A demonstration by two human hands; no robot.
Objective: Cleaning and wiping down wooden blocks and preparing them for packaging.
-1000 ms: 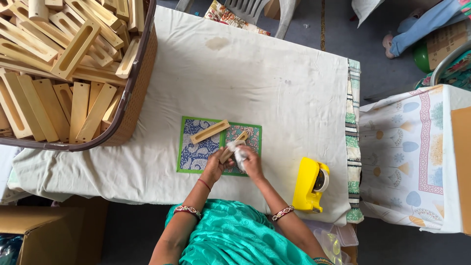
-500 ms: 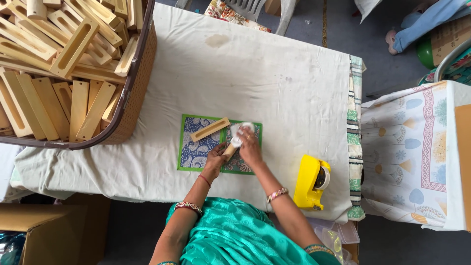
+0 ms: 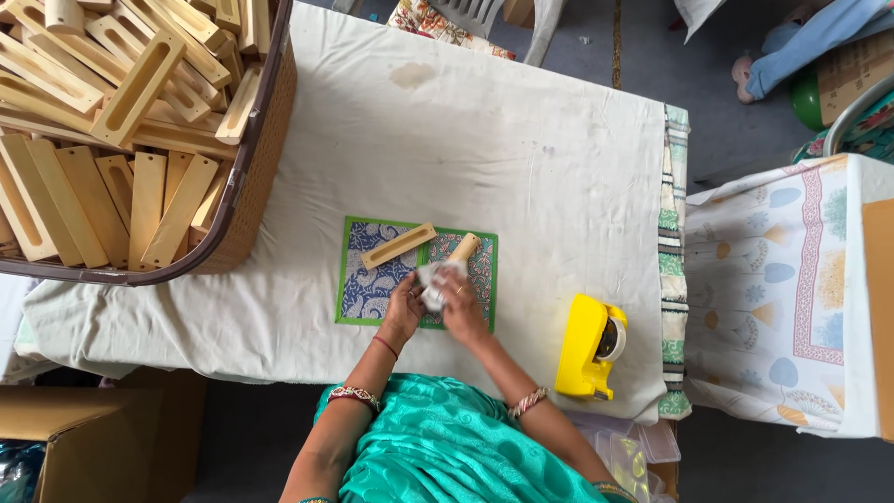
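Your surface (image 3: 521, 140) is draped in a stained white cloth. A green-bordered patterned mat (image 3: 368, 289) lies near its front edge. Your left hand (image 3: 402, 312) has its grip closed on the near end of a wooden block (image 3: 462, 248) over the mat. Your right hand (image 3: 458, 305) presses a white cloth wad (image 3: 430, 277) against the block. A slotted wooden piece (image 3: 399, 246) lies on the mat. Yellow tape dispenser (image 3: 589, 346) to the right; basket (image 3: 251, 177) of wooden pieces at left. Grey floor (image 3: 726, 102) beyond.

Teal patterned garment (image 3: 447, 447), beaded bracelets on both wrists (image 3: 355, 397), thin red thread on left forearm (image 3: 386, 347)
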